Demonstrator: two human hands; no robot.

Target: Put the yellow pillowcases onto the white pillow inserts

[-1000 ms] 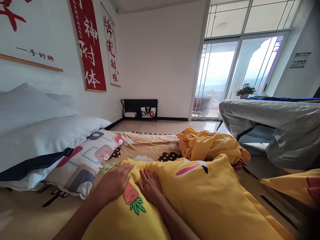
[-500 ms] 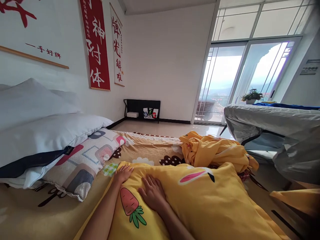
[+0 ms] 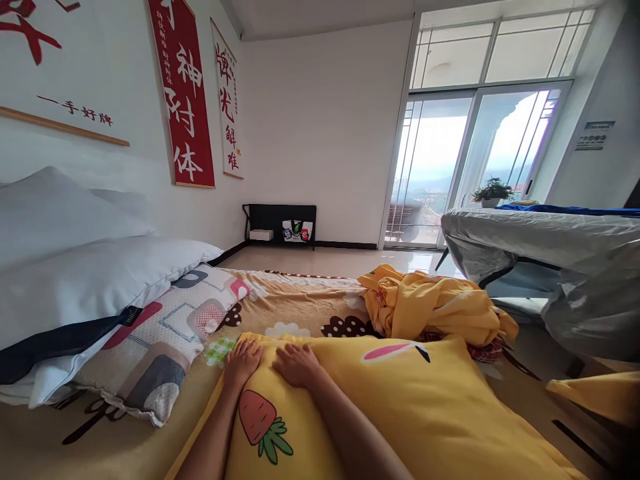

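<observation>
A plump yellow pillow [image 3: 400, 413] with a printed carrot and part of a bunny ear lies across the bed in front of me. My left hand [image 3: 243, 361] rests palm down on its far left corner, fingers stretched out. Close to it on the right, my right hand [image 3: 296, 365] lies flat on the pillow near the far edge, its fingers slightly spread. Both hands press on the cloth without gripping it. The carrot print sits just below them, between my forearms.
White pillows [image 3: 100, 273] and a patterned pillow [image 3: 170, 333] are stacked on the left. A crumpled yellow cloth [image 3: 430, 303] lies beyond my pillow on the brown patterned bedspread [image 3: 295, 307]. At the right stands a plastic-covered table [image 3: 545, 230] with a potted plant [image 3: 493, 191].
My right hand has slid up and left across the pillow toward its far edge, closer to my left hand. My left hand has shifted slightly down. The view has tilted a little.
</observation>
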